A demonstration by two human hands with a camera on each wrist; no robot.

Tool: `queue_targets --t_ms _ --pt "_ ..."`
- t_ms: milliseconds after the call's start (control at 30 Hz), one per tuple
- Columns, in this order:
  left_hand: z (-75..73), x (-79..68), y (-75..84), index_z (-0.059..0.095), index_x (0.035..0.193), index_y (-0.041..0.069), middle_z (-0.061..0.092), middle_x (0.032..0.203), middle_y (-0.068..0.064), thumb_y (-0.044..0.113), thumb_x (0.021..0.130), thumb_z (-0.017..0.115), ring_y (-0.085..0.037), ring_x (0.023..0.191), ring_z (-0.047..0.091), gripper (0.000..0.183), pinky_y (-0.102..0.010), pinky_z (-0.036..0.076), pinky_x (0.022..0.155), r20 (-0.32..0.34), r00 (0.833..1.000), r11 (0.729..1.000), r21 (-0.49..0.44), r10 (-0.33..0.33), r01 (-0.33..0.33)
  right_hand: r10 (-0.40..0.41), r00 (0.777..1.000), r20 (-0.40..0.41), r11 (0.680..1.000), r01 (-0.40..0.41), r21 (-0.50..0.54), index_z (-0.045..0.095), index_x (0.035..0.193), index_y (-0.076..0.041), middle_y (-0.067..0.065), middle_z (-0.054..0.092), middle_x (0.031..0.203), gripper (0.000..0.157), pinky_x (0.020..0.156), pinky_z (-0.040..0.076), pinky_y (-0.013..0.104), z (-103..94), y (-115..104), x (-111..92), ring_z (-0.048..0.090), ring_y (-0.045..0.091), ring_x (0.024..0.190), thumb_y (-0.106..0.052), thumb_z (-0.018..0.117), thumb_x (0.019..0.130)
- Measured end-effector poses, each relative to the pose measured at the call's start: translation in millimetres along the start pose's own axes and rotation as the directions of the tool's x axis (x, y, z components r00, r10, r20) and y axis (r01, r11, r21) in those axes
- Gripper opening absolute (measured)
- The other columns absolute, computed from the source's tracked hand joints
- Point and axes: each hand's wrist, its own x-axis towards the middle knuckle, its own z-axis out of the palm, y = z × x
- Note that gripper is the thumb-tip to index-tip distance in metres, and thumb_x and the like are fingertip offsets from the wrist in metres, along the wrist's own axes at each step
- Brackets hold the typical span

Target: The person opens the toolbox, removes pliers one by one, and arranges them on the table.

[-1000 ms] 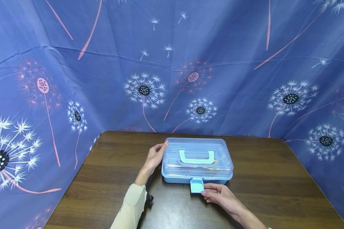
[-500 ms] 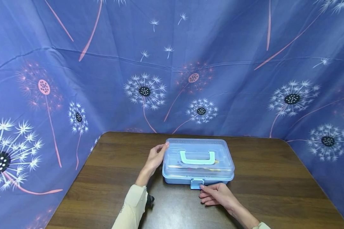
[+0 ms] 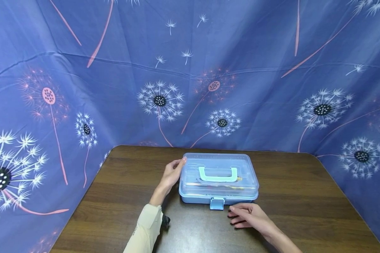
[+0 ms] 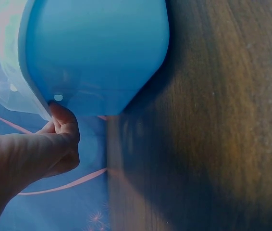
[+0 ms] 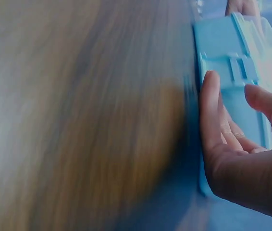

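Note:
A blue plastic storage box (image 3: 190,198) with a see-through lid (image 3: 221,160) sits on the table, lid down. A pale mint handle (image 3: 217,178) lies folded on top, and a few yellowish items show faintly through the lid. At the box's front, the blue latch (image 3: 217,203) hangs tilted outward. My left hand (image 3: 170,174) holds the box's far left corner; in the left wrist view its fingertips (image 4: 61,113) pinch at the rim. Just right of the latch, my right hand (image 3: 248,216) is apart from it, thumb and fingers spread, holding nothing.
The brown wooden table (image 3: 126,182) reaches back to a blue cloth (image 3: 190,70) printed with dandelions, which hangs behind and along both sides. A small black object (image 3: 165,222) shows beside the left sleeve (image 3: 145,225).
The latch has swung down from its raised, flatter position. My right hand let go of it and moved right. My left hand stays at the box's corner, and the box has hardly moved.

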Motion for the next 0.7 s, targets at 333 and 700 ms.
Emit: queue_targets --t_ms 333,700 --pt "-0.9 0.4 -1.0 0.061 0.119 0.002 0.061 0.107 -0.009 0.062 0.084 0.058 -0.020 0.099 0.055 0.070 -0.036 0.046 0.087 0.004 1.000 1.000 -0.020 -0.005 0.006 -0.151 0.957 -0.250 0.966 0.089 -0.243 0.056 0.109 0.010 0.021 0.067 0.095 0.046 0.065 0.056 0.037 -33.4 -6.4 -21.5 0.068 0.029 0.079 -0.031 0.067 0.088" --pt "-0.3 -1.9 0.5 0.058 0.124 0.002 0.062 0.110 -0.010 0.063 0.083 0.058 -0.020 0.101 0.057 0.074 -0.037 0.045 0.092 0.024 0.999 0.998 -0.053 -0.027 0.028 -0.609 0.741 -0.283 0.676 0.298 -0.674 0.044 0.142 -0.018 0.005 0.065 0.113 0.073 0.077 0.051 0.021 -47.4 -9.1 -10.4 0.063 0.008 0.093 -0.025 0.079 0.077"
